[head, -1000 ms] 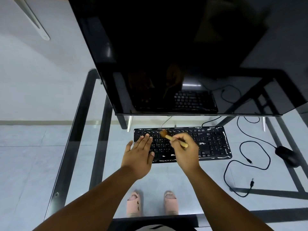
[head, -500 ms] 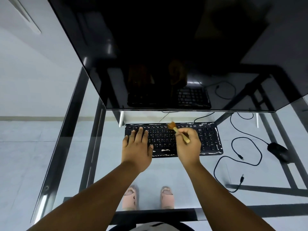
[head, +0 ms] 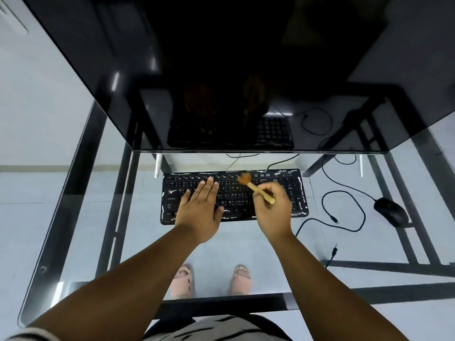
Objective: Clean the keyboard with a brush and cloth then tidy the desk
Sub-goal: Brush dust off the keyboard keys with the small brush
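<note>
Seen from above, a person stood at a glass desk [head: 73, 193] with a black keyboard [head: 234, 196] lying flat near its middle, just in front of a large dark monitor [head: 221, 70]. The left hand [head: 199, 212] lay flat on the left half of the keys, fingers straight, apparently steadying the board. The right hand [head: 272, 212] pinched the wooden handle of a small brush [head: 256, 188], its bristles blurred over the upper key rows right of centre. White streaks, perhaps dust or residue, showed along the keyboard's borders, so the brushing looked to be under way rather than finished, and the right-hand keys and edges probably remained to be swept. No cloth was visible anywhere in view, which suggested the wiping step had not begun. Tidying also seemed undone: a loose black cable [head: 344, 212] snaked across the glass to the right of the keyboard, and a black mouse [head: 390, 211] sat beyond it, well apart from the board.
</note>
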### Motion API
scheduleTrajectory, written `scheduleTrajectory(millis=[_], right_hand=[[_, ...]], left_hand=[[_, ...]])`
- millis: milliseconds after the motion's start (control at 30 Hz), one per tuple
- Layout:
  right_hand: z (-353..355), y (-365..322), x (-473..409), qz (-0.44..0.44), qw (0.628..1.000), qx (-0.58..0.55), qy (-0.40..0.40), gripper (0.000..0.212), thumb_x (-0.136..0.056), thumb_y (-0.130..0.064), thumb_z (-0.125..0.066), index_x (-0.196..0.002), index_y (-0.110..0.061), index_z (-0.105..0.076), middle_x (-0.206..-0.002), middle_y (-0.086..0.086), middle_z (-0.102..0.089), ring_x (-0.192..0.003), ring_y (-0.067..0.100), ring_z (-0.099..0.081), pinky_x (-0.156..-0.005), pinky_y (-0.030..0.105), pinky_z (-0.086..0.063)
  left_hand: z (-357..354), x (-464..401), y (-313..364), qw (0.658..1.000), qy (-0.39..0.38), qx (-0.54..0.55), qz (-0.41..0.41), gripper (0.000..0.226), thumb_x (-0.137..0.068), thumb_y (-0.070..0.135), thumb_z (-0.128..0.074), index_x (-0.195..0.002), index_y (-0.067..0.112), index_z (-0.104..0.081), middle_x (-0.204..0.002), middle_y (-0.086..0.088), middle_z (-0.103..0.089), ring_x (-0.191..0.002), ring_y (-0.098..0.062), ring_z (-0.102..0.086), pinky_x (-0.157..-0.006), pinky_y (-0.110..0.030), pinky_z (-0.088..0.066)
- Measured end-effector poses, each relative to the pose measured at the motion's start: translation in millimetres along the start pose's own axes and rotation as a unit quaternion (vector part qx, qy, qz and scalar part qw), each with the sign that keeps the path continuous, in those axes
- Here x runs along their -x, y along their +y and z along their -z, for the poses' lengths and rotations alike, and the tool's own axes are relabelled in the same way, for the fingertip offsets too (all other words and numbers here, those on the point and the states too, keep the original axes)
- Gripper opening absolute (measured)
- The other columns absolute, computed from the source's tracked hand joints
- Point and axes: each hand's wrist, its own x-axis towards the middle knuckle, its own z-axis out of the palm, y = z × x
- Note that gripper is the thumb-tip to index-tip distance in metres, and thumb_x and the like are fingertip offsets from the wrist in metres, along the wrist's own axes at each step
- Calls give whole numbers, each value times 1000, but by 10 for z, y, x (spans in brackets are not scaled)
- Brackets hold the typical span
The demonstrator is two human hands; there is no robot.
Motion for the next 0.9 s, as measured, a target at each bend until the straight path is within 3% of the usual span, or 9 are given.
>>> scheduleTrajectory(millis=[100,200,267,333,400,533,667,800,900], right_hand=[[91,12,-47,-3,998,-23,50,17,-89,-12,-64,-90,-29,-61,-89,6,-65,-70,19,-59,-60,25,-47],[118,28,-75,11,999,-23,-31,17,-88,-12,-66,-95,-27,-68,-91,5,-67,-69,16,-61,-59,26,-49],[132,47,-86,22,999,6,-28,13,-88,-9,-67,-97,-18,-71,-94,5,-65,-73,4,-61,-63,14,-45],[166,50,-107,23,999,21,36,12,-88,-9,-67,-97,-13,-71,-94,5,-65,-78,-3,-59,-65,5,-40],[213,64,-134,13,999,-5,47,11,-88,-11,-67,-97,-15,-71,-94,3,-66,-78,0,-59,-65,7,-42],[296,143,-156,17,999,-3,-38,12,-87,-11,-68,-97,-18,-72,-89,0,-68,-67,6,-61,-59,16,-45],[445,243,-209,-17,999,-16,37,9,-89,-18,-66,-95,-23,-71,-90,-1,-70,-76,15,-65,-64,28,-51],[542,269,-211,-4,999,-15,-35,11,-89,-17,-67,-98,-22,-72,-88,-1,-71,-71,8,-62,-62,20,-46],[615,263,-215,-10,1000,-21,-1,12,-90,-16,-66,-95,-26,-70,-76,-7,-69,-63,10,-59,-56,21,-44]], left_hand=[[-16,5,45,1000,1,3,11,64,-100,46,-25,-155,22,-2,-163,5,3,-149,-14,2,-121,-42,-5],[-29,0,107,1000,6,-1,24,64,-99,47,-25,-155,22,-3,-163,4,2,-150,-17,1,-120,-43,-8],[-32,-7,153,999,9,-3,33,64,-99,47,-24,-155,22,-4,-163,3,1,-150,-18,0,-120,-44,-8],[-37,-8,191,999,13,-2,38,64,-99,47,-24,-155,22,-5,-163,3,1,-150,-19,1,-120,-44,-8],[-47,-8,228,999,14,0,39,64,-99,46,-24,-155,22,-4,-163,3,1,-150,-17,3,-120,-44,-7],[-60,-12,298,1000,16,10,22,65,-99,45,-25,-155,21,0,-163,5,4,-149,-14,4,-121,-42,-5],[-89,-17,380,1000,7,12,14,66,-100,46,-25,-154,21,2,-162,5,7,-149,-13,7,-121,-40,-4],[-115,-24,441,1000,-3,13,13,66,-100,46,-25,-155,21,2,-162,5,7,-149,-13,7,-121,-40,-4],[-136,-7,495,1000,-8,13,23,66,-100,46,-26,-155,21,1,-162,5,9,-149,-14,8,-121,-40,-3]])
